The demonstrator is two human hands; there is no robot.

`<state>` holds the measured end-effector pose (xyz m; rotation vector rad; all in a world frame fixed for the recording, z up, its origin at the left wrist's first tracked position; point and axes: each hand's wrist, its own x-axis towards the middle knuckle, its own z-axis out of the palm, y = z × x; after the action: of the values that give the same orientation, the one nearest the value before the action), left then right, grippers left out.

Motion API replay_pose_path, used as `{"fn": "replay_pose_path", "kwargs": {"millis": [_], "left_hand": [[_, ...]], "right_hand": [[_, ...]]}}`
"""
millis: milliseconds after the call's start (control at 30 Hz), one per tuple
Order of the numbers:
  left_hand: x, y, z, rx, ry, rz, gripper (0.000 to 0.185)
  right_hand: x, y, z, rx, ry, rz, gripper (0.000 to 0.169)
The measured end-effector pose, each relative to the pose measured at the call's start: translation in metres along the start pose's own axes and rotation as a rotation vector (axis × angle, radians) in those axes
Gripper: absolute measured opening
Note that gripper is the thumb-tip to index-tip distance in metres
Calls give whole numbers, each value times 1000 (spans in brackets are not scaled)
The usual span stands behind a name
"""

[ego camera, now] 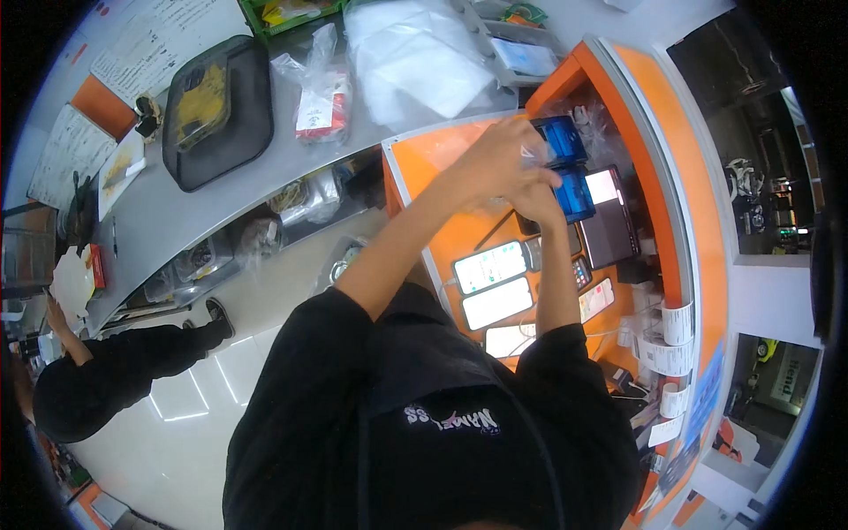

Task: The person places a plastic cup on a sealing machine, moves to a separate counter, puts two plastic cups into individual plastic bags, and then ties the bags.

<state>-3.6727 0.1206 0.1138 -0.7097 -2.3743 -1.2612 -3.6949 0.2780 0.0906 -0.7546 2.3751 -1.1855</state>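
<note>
Both hands meet over the orange counter (440,156), in front of two blue tape dispensers. My left hand (500,156) reaches across from the left, its fingers bent around a small shiny piece of clear plastic (535,155). Just below it, my right hand (535,197) has its thumb and fingers close to the left fingertips; whether it grips anything is hidden. The upper blue dispenser (564,140) and the lower blue dispenser (574,194) stand right beside the fingers. Under my wrists lies a thin dark stick (495,230).
Lit smartphones (490,266) with cables lie nearer my body. A tablet (608,222) leans by the orange frame (669,199). Paper label rolls (676,324) hang at right. The grey counter (291,159) holds a bagged red box (323,109) and white plastic bags (417,59). Another person (99,377) works at left.
</note>
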Motion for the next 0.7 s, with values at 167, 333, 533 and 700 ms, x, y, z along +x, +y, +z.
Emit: {"fn": "replay_pose_path", "kwargs": {"millis": [167,333,533,700], "left_hand": [[-1,-1,-51,-411,-145,-225,22],[14,13,-37,-218,6,-53,19],[18,29,-23,-123,-25,-32,21],[1,28,-36,-417,-106,-211,35]], "right_hand": [[-3,-6,-1,184,13,-93,39],[-1,-13,-12,31,-133,-56,57],[3,-11,7,-28,91,-152,57],[9,8,12,-166,323,-378,41]]}}
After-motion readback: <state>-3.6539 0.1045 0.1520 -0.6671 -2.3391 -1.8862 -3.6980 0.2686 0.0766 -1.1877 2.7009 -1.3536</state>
